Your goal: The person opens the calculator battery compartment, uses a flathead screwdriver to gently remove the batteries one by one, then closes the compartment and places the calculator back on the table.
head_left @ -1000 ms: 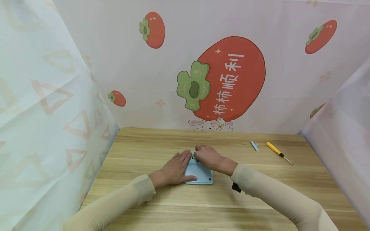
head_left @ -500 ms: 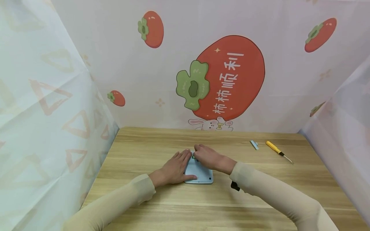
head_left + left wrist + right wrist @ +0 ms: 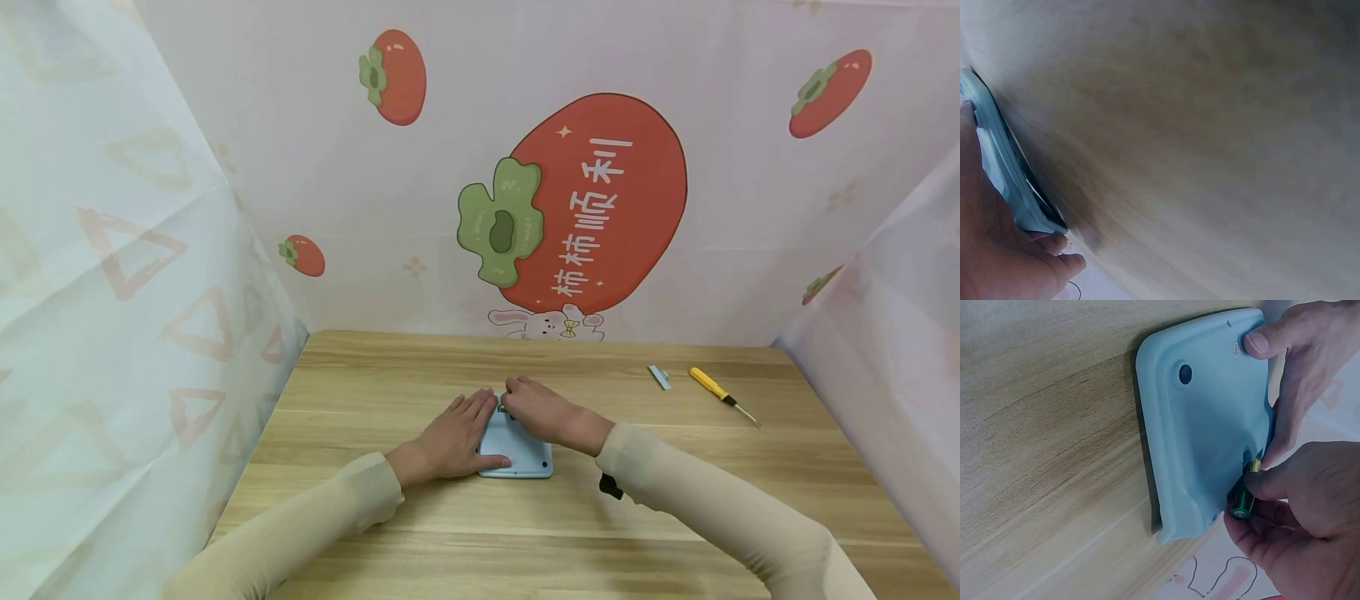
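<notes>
A light-blue device like a calculator (image 3: 517, 457) lies back side up on the table, with a round dark foot showing near one corner. My left hand (image 3: 453, 437) rests along its left side, fingers straight and thumb (image 3: 1259, 344) flat on the back. In the left wrist view, left fingertips (image 3: 1072, 265) reach past the device's (image 3: 1007, 165) far corner. With my right hand (image 3: 542, 408) I pinch a small green battery (image 3: 1243, 501) between thumb and fingers, at the opening in the device's far end. Part of the opening is hidden behind my right fingers.
A small light-blue cover (image 3: 659, 377) with a tab lies at the back right. Beside it is a screwdriver (image 3: 723, 396) with a yellow handle, its tip toward the front right. A printed cloth wall (image 3: 420, 183) rises behind the wooden table (image 3: 390, 367).
Little differs. Both hands stay at the device, with at most a slight shift of my right hand. The cover and screwdriver have not moved.
</notes>
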Available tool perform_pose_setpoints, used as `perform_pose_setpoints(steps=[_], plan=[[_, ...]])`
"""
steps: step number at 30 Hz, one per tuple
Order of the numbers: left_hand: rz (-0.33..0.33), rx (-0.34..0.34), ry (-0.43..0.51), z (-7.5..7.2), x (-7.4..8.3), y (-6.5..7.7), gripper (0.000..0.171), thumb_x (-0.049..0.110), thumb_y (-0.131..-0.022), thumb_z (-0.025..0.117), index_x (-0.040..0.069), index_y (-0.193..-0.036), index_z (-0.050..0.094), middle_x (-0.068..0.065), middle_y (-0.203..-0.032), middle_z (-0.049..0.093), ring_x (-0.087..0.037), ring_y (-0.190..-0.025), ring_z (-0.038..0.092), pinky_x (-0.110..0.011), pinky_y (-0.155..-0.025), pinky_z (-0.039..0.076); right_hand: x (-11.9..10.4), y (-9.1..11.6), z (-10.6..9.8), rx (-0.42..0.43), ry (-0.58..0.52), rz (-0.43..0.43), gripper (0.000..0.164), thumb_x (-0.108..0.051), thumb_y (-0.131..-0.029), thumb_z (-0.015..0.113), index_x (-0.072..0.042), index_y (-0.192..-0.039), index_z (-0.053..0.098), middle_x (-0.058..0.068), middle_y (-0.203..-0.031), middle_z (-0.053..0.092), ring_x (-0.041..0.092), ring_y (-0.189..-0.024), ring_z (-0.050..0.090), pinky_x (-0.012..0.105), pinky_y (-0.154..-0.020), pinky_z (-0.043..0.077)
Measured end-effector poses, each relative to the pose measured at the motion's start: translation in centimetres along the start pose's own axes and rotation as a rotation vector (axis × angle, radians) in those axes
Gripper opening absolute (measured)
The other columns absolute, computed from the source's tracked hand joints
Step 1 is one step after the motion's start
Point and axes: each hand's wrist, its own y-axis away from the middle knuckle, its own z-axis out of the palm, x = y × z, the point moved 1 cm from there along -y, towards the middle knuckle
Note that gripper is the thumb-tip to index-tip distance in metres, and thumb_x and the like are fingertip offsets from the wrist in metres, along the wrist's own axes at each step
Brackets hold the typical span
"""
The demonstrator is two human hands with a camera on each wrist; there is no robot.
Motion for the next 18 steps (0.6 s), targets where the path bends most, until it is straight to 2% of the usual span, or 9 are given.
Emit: perform_pose_setpoints(steps=[6,13,18], plan=[[-0.007,-0.012,-0.002,-0.16,0.11,0.03,0.109,0.083,-0.097,0.042,0.002,-0.168,0.022,-0.016,-0.175,0.021,-0.027,-0.163,0.020,-0.051,-0.129,0.027,-0.12,0.02,0.05,0.002,0.066,-0.011,0.023,-0.007,-0.102,0.071,-0.001,-0.123,0.076,0.012,-0.110,0.073,0.021,-0.095,0.068,0.035,-0.088,0.062],[-0.001,-0.011,0.004,-0.29,0.24,0.10,0.110,0.083,-0.097,0.042,0.001,-0.167,0.023,-0.016,-0.175,0.023,-0.027,-0.163,0.021,-0.050,-0.129,0.027,-0.30,0.04,0.48,0.012,0.191,-0.029,0.035,-0.010,-0.099,0.076,-0.002,-0.134,0.071,0.014,-0.121,0.072,0.025,-0.106,0.070,0.038,-0.093,0.062],[-0.008,-0.014,0.007,-0.27,0.21,0.10,0.110,0.083,-0.097,0.042,0.001,-0.168,0.022,-0.016,-0.175,0.022,-0.026,-0.163,0.020,-0.049,-0.129,0.026,-0.14,0.08,0.60,0.024,0.172,-0.025,0.033,-0.009,-0.100,0.075,-0.002,-0.132,0.072,0.013,-0.117,0.072,0.024,-0.101,0.069,0.036,-0.088,0.062]])
